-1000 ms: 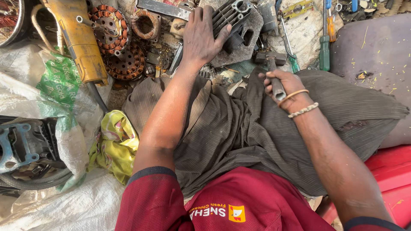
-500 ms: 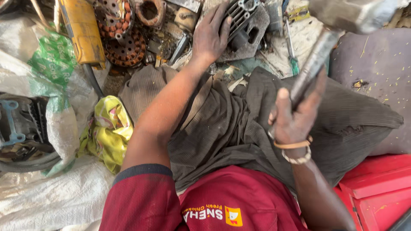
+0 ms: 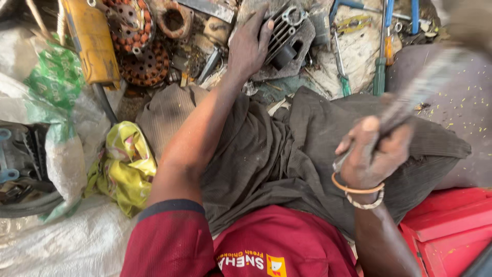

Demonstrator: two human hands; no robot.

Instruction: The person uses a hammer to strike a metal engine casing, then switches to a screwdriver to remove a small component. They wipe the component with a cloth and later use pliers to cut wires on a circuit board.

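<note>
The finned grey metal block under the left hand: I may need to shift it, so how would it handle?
The finned metal block looks like solid cast metal, so probably heavy for its size and rigid. It lies flat among scrap under the left hand, so unlikely to roll. Its ribs and grime may give grip, though possibly oily.

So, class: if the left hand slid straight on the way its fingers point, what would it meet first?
The left hand already rests on the grey finned metal engine part; straight on, it would probably cross that part's ribbed surface first.
</note>
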